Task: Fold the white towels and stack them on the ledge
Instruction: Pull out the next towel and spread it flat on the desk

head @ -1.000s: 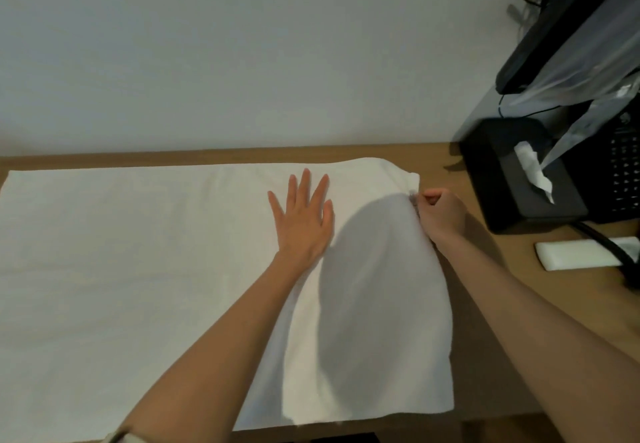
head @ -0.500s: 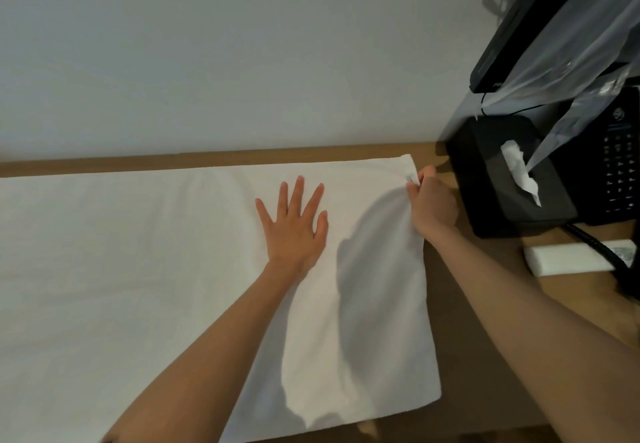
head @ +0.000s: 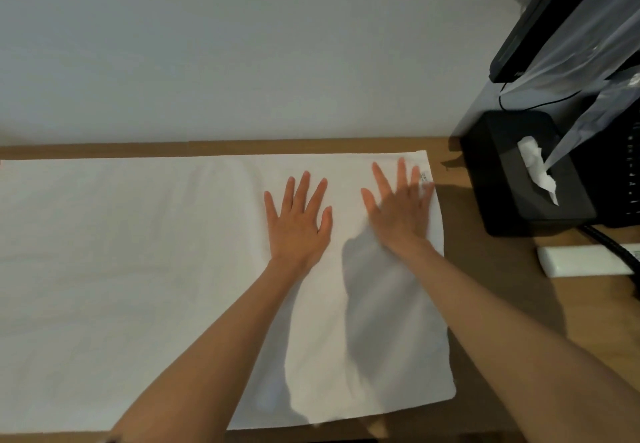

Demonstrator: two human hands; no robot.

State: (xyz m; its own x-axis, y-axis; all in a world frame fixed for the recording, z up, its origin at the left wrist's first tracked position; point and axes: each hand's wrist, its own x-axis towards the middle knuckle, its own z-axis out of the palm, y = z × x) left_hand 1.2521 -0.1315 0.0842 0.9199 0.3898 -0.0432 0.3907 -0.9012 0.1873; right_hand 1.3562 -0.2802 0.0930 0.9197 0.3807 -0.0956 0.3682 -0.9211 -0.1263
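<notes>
A large white towel (head: 138, 252) lies spread flat on the wooden ledge (head: 491, 287), running from the left edge of the view to just short of a black tissue box. My left hand (head: 298, 217) rests palm down on the towel's right half, fingers spread. Close to the towel's far right corner my right hand (head: 398, 207) also lies flat on the cloth with its fingers apart; it is slightly blurred. Neither hand grips anything. A small label shows at the towel's right edge by my right fingertips.
A black tissue box (head: 526, 179) with a white tissue sticking out stands right of the towel. A white flat device (head: 585, 261) and a black cable (head: 616, 248) lie in front of it. Dark equipment under clear plastic (head: 571, 27) fills the upper right. A plain wall runs behind.
My right hand has let go of the towel's far right corner and now lies open and flat on the cloth. The corner is laid out square. My left hand stayed pressed flat.
</notes>
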